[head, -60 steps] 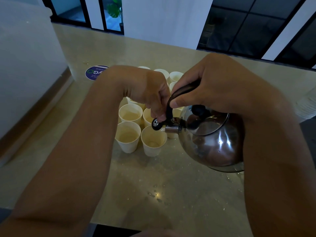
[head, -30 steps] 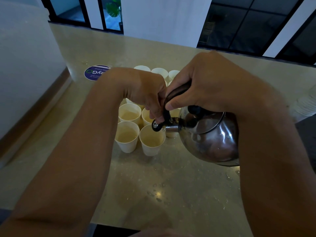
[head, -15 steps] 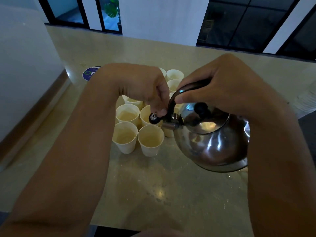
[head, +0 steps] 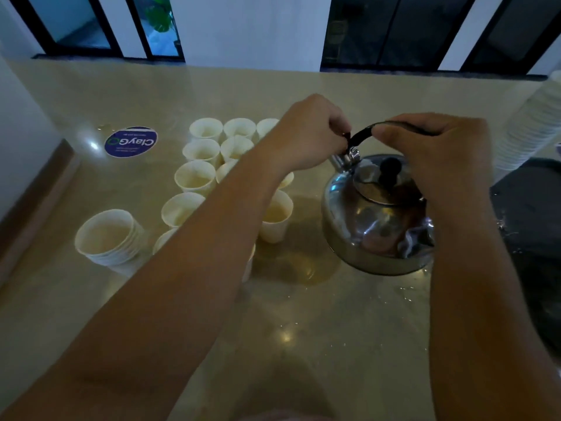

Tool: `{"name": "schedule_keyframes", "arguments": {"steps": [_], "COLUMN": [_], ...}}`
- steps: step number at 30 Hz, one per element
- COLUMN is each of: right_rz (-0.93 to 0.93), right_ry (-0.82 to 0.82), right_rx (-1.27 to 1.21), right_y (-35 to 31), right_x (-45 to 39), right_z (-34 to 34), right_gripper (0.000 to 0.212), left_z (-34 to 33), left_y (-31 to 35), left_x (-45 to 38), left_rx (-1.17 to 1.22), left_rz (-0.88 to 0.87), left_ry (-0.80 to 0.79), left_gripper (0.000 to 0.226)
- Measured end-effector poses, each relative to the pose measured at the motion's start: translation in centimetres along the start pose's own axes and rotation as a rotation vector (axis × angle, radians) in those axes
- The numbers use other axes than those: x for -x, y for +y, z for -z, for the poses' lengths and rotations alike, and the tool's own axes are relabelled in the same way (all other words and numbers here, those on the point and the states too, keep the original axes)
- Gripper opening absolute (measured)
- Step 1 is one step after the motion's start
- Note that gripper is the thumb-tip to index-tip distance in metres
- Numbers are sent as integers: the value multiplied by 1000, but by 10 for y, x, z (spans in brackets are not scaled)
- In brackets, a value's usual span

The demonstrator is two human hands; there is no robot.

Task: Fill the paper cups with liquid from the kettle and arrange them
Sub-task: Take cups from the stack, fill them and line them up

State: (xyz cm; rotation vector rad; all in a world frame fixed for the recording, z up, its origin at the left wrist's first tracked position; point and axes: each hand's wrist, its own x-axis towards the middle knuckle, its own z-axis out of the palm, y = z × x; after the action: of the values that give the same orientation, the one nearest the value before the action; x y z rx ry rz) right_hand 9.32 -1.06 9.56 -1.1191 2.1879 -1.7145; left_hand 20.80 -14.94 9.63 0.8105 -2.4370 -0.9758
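Steel kettle [head: 376,214] hanging right of paper cups [head: 194,177], off the table [head: 303,329] | your right hand [head: 437,153] is gripping its handle, left hand [head: 309,135] pinching the spout lever | likely heavy, sloshing; cups flimsy, take them low.

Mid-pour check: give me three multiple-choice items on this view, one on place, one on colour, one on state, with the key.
1. Where is the round sticker?
A. left of the cups
B. under the kettle
C. on the kettle lid

2. What colour is the kettle handle?
A. red
B. black
C. white

3. How is the kettle held?
A. set down, untouched
B. by the right hand alone
C. with both hands at the handle

Key:
1 A, it lies on the counter left of the cups.
2 B, the arched grip is black.
3 C, the left hand pinches the handle's spout end and the right hand grips its top.
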Motion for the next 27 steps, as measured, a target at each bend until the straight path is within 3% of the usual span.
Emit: {"name": "schedule_keyframes", "arguments": {"steps": [3, 10, 13, 16, 20, 24, 27], "right_rz": [-86, -173, -191, -210, -245, -192, -46], "right_ry": [84, 210, 231, 237, 192, 168, 133], "right_rx": [-42, -134, -143, -141, -12, 368, 284], "right_y": [30, 70, 72, 75, 76, 62, 37], "right_x": [-7, -5, -4, -3, -6, -7, 2], "right_z": [-5, -20, -22, -24, -23, -26, -35], "right_gripper": [14, 8, 9, 7, 21, 40, 40], "left_z": [-37, -85, -93, -95, -93, -76, -46], "left_y": [-3, -5, -6, -7, -6, 3, 11], "left_x": [-19, -37, -41, -40, -34, -13, 17], "left_rx": [-20, -72, -71, -92, -86, -57, -78], "left_rz": [-20, 47, 81, 103, 107, 61, 2], "left_ry": [-31, -57, -42, -52, -72, -18, 101], "left_gripper": [7, 15, 47, 58, 62, 62, 46]}}
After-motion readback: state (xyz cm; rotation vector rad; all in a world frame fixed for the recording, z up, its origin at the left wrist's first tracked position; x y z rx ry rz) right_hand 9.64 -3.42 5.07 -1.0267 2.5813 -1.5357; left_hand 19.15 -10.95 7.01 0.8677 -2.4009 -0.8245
